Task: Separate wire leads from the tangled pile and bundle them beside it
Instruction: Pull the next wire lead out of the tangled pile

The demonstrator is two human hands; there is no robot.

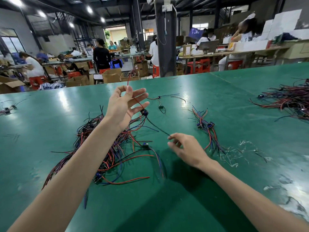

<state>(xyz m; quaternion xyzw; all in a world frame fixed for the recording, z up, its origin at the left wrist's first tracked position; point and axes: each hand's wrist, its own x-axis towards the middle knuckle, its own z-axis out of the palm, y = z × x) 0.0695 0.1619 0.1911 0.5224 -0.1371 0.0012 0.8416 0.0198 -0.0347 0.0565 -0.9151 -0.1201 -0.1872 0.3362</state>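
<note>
The left hand [122, 106] is pinching the red end of a wire lead [157, 128] between thumb and forefinger, with the other fingers spread straight. The right hand [187, 148] is pinching its thin black end. The lead is stretching above the tangled pile [127, 139] on the glossy green table [217, 91], and a small bundle [206, 128] is lying to the pile's right.

Glossy smooth green table [209, 101]; plastic-coated wire leads [117, 148]; crinkled clear plastic wrap [234, 153].

Tangled pile [117, 153], middle hidden under the left forearm [80, 161]; second heap [287, 99] cut off by the right edge, small cluster [7, 109] by the left; wire lead [157, 127], black tail blurred, its end lost between the fingertips of the right hand [185, 148]; both elbows beyond the lower edge
</note>
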